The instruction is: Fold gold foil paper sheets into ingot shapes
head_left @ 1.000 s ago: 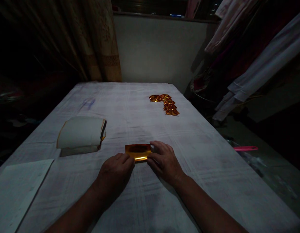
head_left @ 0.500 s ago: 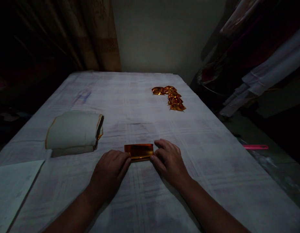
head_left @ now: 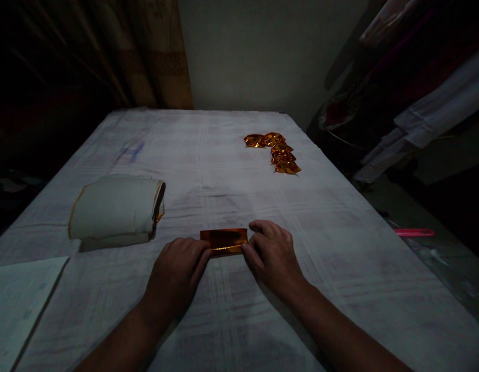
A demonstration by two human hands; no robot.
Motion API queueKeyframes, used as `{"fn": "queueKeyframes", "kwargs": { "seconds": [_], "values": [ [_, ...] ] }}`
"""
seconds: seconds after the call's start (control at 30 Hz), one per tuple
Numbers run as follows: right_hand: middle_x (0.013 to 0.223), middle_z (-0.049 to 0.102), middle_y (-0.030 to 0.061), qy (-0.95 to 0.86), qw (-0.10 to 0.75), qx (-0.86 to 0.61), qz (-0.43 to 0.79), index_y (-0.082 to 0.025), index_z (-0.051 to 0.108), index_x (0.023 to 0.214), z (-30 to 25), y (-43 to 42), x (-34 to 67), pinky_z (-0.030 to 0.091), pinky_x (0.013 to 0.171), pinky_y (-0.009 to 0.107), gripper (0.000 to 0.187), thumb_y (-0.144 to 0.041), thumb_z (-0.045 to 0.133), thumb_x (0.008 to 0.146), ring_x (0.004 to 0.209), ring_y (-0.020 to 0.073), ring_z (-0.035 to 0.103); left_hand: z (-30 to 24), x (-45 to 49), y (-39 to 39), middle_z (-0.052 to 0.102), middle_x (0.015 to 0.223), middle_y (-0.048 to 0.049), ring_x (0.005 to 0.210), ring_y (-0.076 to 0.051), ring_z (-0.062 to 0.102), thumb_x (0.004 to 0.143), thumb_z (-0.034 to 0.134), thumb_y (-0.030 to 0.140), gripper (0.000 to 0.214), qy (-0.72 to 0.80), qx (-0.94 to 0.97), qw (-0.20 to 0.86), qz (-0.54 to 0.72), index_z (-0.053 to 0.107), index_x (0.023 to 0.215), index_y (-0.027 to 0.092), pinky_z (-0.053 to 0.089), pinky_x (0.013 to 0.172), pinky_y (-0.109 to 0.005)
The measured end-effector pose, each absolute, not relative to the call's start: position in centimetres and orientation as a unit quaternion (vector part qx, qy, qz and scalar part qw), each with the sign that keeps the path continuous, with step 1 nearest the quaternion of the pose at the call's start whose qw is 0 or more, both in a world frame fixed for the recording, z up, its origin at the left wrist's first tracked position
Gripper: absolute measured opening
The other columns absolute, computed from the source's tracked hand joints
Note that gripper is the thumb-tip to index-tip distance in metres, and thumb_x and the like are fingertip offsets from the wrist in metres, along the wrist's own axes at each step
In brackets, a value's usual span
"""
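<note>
A small gold foil sheet, folded into a narrow strip, lies on the white cloth-covered table in front of me. My left hand pinches its left end with curled fingers. My right hand pinches the right end, fingers bent over the near edge. Both hands rest on the cloth.
A folded stack of pale paper with gold edges lies to the left. Several folded gold pieces sit in a row at the far right. A white sheet lies at the near left corner. Hanging clothes and a pink object are off the table's right side.
The foil strip looks narrower now, its near edge folded up. Both hands stayed at its ends, and the camera tilted down slightly.
</note>
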State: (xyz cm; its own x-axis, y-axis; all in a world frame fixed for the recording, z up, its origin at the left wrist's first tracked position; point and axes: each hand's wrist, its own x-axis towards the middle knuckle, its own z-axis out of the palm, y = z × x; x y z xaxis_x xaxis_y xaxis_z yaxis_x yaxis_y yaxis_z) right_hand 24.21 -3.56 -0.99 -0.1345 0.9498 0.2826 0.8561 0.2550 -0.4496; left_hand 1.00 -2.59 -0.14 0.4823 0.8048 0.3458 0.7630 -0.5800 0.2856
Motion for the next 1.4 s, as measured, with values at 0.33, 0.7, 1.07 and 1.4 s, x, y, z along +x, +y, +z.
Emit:
{"fn": "queueKeyframes", "kwargs": {
  "seconds": [0.33,0.7,1.07,1.4],
  "values": [
    [0.114,0.07,0.0113,-0.751,0.254,-0.607,0.058,-0.02,0.063,0.074,-1.3,-3.5,23.9,0.042,0.092,0.047,0.016,-0.022,0.063,0.09,0.113,0.0295,0.061,0.0,1.4,-2.6,0.067,0.086,-0.006,0.077,-0.022,0.061,0.103,0.042,0.028,0.027,0.468,0.857,0.006,0.214,0.066,0.096,0.019,0.049,0.069,-0.036],
    [0.116,0.069,0.0112,-0.745,0.25,-0.616,0.053,-0.021,0.063,0.074,-1.4,-3.5,23.7,0.041,0.094,0.047,0.018,-0.023,0.063,0.091,0.115,0.0295,0.059,-0.1,3.6,-4.9,0.072,0.114,-0.0122,0.105,-0.027,0.064,0.1,0.049,0.015,0.026,0.357,0.899,-0.04,0.249,0.066,0.118,0.01,0.056,0.093,-0.046],
    [0.116,0.069,0.0112,-0.739,0.267,-0.615,0.073,-0.021,0.061,0.076,-1.4,-3.6,23.8,0.04,0.095,0.047,0.017,-0.023,0.06,0.093,0.114,0.0287,0.059,-1.1,3.4,-5.3,0.07,0.123,-0.016,0.116,-0.029,0.066,0.102,0.046,0.02,0.032,0.37,0.902,-0.024,0.223,0.062,0.128,0.01,0.061,0.094,-0.047],
    [0.116,0.067,0.0105,-0.733,0.292,-0.606,0.104,-0.022,0.061,0.082,-1.3,-3.8,24.0,0.039,0.099,0.047,0.01,-0.022,0.057,0.091,0.116,0.0276,0.058,-1.2,3.3,-5.4,0.068,0.126,-0.0157,0.12,-0.03,0.064,0.1,0.049,0.019,0.035,0.372,0.9,-0.012,0.226,0.059,0.133,0.011,0.059,0.099,-0.051]
  ]
}}
